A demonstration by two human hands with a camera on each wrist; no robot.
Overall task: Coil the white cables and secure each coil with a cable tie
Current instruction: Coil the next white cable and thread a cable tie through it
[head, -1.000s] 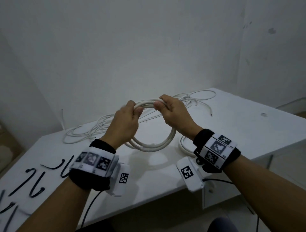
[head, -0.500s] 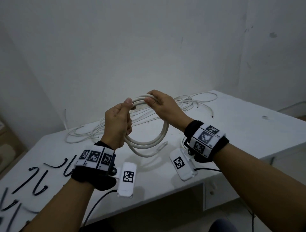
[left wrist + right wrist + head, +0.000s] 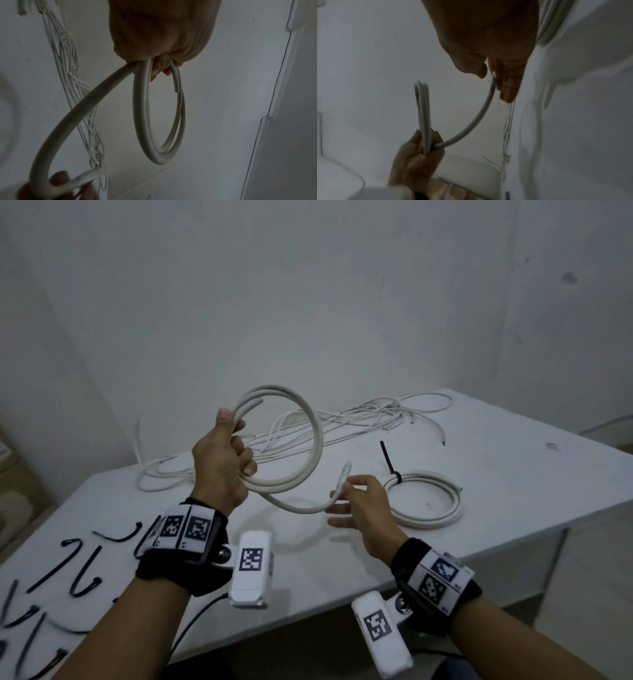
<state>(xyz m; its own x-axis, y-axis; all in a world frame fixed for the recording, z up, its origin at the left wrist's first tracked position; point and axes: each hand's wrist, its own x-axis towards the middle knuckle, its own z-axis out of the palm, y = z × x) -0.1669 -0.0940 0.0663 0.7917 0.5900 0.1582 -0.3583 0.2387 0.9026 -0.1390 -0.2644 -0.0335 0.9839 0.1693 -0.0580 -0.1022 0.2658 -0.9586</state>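
My left hand (image 3: 236,460) grips a thick white cable (image 3: 317,436) wound into a double loop and holds the loop upright above the table. The cable's tail (image 3: 301,508) curves down to the right, where my right hand (image 3: 346,491) pinches it near its end between thumb and forefinger, the other fingers straight. The left wrist view shows the loop (image 3: 159,135) hanging from the fist (image 3: 163,33) and the tail (image 3: 77,115) sweeping off left. In the right wrist view the tail (image 3: 481,112) runs from my right hand (image 3: 489,73) to my left hand (image 3: 418,155).
A finished coil (image 3: 424,505) bound with a black cable tie (image 3: 388,460) lies on the white table (image 3: 513,460) at the right. Thin loose white cables (image 3: 342,422) sprawl along the back edge. Several black cable ties (image 3: 78,570) lie at the near left. Walls close in behind.
My right hand left the top of the loop and dropped down to the right, taking the cable's free end. My left hand lifted and turned the loop upright.
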